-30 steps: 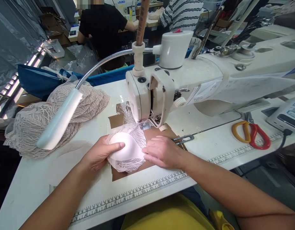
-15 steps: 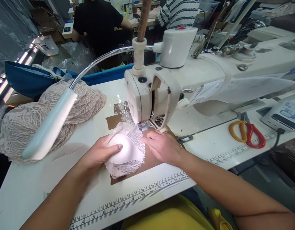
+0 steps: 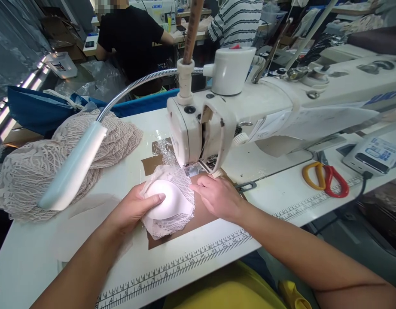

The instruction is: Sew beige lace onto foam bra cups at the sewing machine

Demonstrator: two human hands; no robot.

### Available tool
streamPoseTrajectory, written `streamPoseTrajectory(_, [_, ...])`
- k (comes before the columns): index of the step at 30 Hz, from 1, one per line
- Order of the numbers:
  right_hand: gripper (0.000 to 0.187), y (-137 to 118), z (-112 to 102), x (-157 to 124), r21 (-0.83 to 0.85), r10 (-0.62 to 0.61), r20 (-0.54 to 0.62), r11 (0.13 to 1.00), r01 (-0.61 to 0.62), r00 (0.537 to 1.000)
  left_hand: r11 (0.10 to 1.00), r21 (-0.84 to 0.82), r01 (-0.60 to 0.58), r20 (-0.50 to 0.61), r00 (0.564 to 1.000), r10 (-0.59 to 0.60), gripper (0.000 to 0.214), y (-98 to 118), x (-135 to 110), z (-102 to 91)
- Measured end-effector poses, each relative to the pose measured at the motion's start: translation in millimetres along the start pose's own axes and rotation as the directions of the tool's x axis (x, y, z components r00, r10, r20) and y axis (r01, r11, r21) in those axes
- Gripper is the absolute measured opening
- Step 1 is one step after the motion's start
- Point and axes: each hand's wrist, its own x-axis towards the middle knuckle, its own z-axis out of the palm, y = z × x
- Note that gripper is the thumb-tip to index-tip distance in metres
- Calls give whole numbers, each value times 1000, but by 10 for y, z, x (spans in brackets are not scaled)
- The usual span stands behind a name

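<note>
A white moulded bra cup [image 3: 167,199] with pale lace [image 3: 181,180] around it lies under the needle end of the sewing machine [image 3: 188,133]. My left hand [image 3: 138,206] grips its left side, thumb on top of the cup and fingers beneath, out of sight. At the right edge of the lace, my right hand [image 3: 219,197] is closed, its fingers curled and the tips pinching the lace border close to the presser foot. The far edge of the lace runs up to the needle area. What lies under the cup is hidden.
Folded lace pieces [image 3: 40,171] are heaped at left beneath a lamp [image 3: 75,167] on a bent metal neck. Scissors [image 3: 336,182] with orange and red handles lie at right, near a small white device [image 3: 372,154]. A ruler strip [image 3: 191,262] runs along the front edge. Two people sit beyond.
The camera view has shifted slightly, so the machine and scissors appear a little further left. Both hands and the bra cup keep nearly the same position.
</note>
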Motion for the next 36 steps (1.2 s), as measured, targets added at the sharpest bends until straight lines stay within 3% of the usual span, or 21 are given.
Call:
streamPoseTrajectory(13, [30, 8, 18, 88, -102, 128, -8, 986, -128, 992, 996, -26, -81, -91, 993, 78, 67, -1, 93, -9])
streamPoseTrajectory(20, [24, -10, 11, 50, -33, 26, -37, 999, -28, 999, 995, -33, -96, -97, 991, 92, 58, 9, 96, 38])
streamPoseTrajectory(29, [31, -41, 19, 54, -89, 72, 7, 994, -71, 997, 990, -53, -133, -131, 983, 125, 57, -23, 108, 53])
streamPoseTrajectory(36, [33, -30, 32, 86, -93, 92, -57, 991, -97, 994, 982, -51, -180, -207, 964, 166, 63, -10, 169, 20])
